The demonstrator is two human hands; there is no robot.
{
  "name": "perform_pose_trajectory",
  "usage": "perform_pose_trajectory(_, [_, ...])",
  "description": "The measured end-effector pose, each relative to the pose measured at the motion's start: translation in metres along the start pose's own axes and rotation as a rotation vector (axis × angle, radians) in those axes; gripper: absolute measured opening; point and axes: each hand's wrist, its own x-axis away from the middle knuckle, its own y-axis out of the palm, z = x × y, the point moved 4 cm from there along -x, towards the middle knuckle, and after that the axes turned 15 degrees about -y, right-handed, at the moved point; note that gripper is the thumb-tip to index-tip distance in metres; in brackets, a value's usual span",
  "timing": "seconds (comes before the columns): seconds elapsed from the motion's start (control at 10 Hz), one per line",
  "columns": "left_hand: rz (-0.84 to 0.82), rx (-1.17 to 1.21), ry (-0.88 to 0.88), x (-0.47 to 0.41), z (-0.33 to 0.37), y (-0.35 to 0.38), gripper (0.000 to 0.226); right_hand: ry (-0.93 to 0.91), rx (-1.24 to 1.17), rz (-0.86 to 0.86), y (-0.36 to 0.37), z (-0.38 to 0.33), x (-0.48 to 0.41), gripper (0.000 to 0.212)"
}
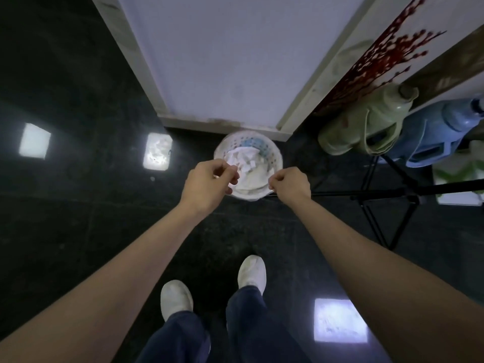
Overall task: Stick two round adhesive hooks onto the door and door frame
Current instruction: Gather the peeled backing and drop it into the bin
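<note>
My left hand (209, 182) hovers over the left rim of a white waste basket (275, 155), fingers loosely curled and apart, with nothing visible in them. My right hand (289, 183) is at the basket's right rim, thumb and forefinger pinched together; a thin pale edge shows at the fingertips, too small to identify. The white door (222, 61) stands just behind the basket, with its pale door frame (311, 87) on the right. No round hook is plainly visible.
The basket holds crumpled white paper scraps (243, 158). To the right are a green jug (366, 127) with red branches, a blue water bottle (440, 132) and black tripod legs (392, 192). The floor is dark and glossy; my white shoes (252, 271) are below.
</note>
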Motion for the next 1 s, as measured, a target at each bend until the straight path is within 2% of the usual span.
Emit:
perform_pose_trajectory(0.3, [0.024, -0.026, 0.013, -0.078, -0.031, 0.018, 0.026, -0.171, 0.432, -0.148, 0.062, 0.020, -0.065, 0.024])
perform_pose_trajectory(0.5, [0.031, -0.044, 0.032, -0.098, -0.027, 0.018, 0.025, -0.330, 0.718, -0.347, 0.082, 0.024, -0.074, 0.032])
perform_pose_trajectory(0.6, [0.026, -0.036, 0.029, -0.099, -0.028, 0.015, 0.025, -0.375, 0.762, -0.378, 0.081, 0.026, -0.069, 0.036])
perform_pose_trajectory(0.7, [0.022, -0.055, 0.027, -0.093, -0.027, 0.014, 0.024, -0.387, 0.716, -0.332, 0.077, 0.028, -0.066, 0.035])
perform_pose_trajectory(0.8, [0.020, -0.064, 0.028, -0.088, -0.025, 0.011, 0.024, -0.330, 0.579, -0.193, 0.065, 0.027, -0.064, 0.026])
perform_pose_trajectory(0.9, [0.006, -0.050, 0.020, -0.082, -0.024, 0.008, 0.024, -0.176, 0.383, -0.018, 0.046, 0.028, -0.059, 0.020])
perform_pose_trajectory(1.0, [0.016, -0.025, 0.014, -0.071, -0.016, 0.001, 0.024, -0.085, 0.220, 0.084, 0.025, 0.027, -0.046, 0.016])
